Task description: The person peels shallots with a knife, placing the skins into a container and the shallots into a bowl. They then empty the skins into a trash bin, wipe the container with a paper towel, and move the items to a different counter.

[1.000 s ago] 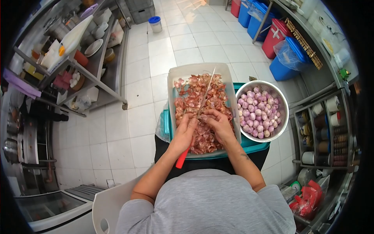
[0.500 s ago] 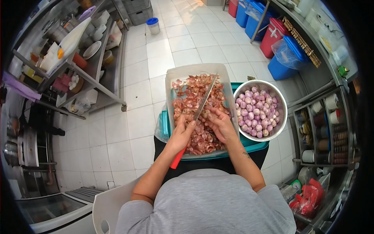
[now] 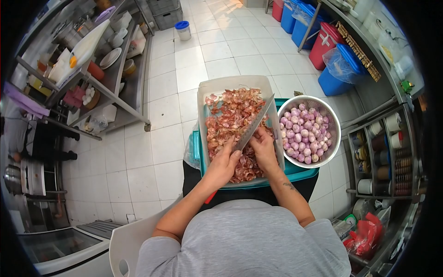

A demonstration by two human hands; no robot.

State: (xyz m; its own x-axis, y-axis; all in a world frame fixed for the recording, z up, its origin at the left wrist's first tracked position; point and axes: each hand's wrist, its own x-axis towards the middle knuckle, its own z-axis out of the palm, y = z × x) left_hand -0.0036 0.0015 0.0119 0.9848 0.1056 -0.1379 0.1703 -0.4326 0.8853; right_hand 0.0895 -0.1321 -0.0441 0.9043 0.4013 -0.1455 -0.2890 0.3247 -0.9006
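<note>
A long knife (image 3: 254, 123) with a red handle lies under my left hand (image 3: 224, 165), its blade slanting up to the right. My left fingers are closed around the base of the blade. Close beside it, my right hand (image 3: 264, 150) is closed in a pinch next to the blade; what it holds is hidden by the fingers. Both hands are over a translucent bin (image 3: 203, 94) of reddish-brown onion skins (image 3: 237, 99). On the right stands a white colander (image 3: 338, 138) full of peeled purple-white small onions (image 3: 304, 133).
Under the bin is a teal lid or tub (image 3: 300, 174). Metal shelves (image 3: 138, 92) with pots stand left. Blue bins (image 3: 341, 78) and a red bin (image 3: 323, 46) line the right. Another person (image 3: 41, 143) is at the far left. A blue-lidded bucket (image 3: 183, 31) stands ahead.
The knife blade has tilted further right and shows more of its flat side. My right hand has moved slightly left and its fingers have drawn together. More of the person at far left shows.
</note>
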